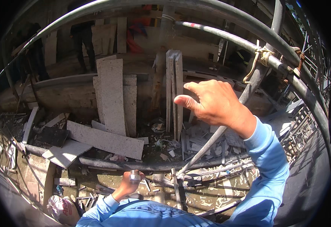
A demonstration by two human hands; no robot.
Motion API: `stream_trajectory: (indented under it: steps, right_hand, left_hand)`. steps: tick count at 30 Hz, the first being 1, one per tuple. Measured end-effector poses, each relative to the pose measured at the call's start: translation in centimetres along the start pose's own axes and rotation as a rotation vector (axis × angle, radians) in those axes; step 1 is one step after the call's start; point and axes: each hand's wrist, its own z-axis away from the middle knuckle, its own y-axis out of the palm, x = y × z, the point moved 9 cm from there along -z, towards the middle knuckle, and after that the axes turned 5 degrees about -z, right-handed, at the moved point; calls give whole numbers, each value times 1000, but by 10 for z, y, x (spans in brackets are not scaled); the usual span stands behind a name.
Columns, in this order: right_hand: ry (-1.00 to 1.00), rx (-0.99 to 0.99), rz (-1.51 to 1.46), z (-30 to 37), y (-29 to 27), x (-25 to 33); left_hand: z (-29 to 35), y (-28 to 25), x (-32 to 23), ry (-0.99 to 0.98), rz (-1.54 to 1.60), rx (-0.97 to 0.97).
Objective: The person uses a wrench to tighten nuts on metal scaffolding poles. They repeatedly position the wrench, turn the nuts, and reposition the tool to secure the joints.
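Note:
My left hand [124, 186] is low in front of my body, its fingers wrapped round a small silvery cylindrical object [135, 176] with a pale rounded top; its exact kind does not show. Higher and to the right, my right hand [215, 103] is raised with thumb and index finger apart and nothing visible between them. Its fingertips appear just right of a stack of narrow grey boards [174, 90] standing on edge; whether they touch is unclear. Behind the right wrist runs a slanting metal scaffold pole [207, 147].
Scaffold pipes [226, 36] arch overhead, lashed with rope [264, 56]. Speckled panels [111, 94] lean at centre left. A long board [105, 139] lies among rubble. A low horizontal pipe [127, 165] crosses in front. A white sack [63, 209] sits lower left. People [84, 41] stand in the shade behind.

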Motion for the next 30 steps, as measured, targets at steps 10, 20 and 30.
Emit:
stream_trajectory:
  steps: [10, 20, 30]
  right_hand:
    - [208, 536, -1351, 169, 389, 118]
    - [112, 521, -1123, 95, 416, 219]
    - [317, 369, -1098, -59, 386, 235]
  left_hand:
    - [52, 19, -5, 78, 174, 134]
    - [38, -109, 96, -327, 426, -122]
    - [56, -256, 199, -241, 200, -196]
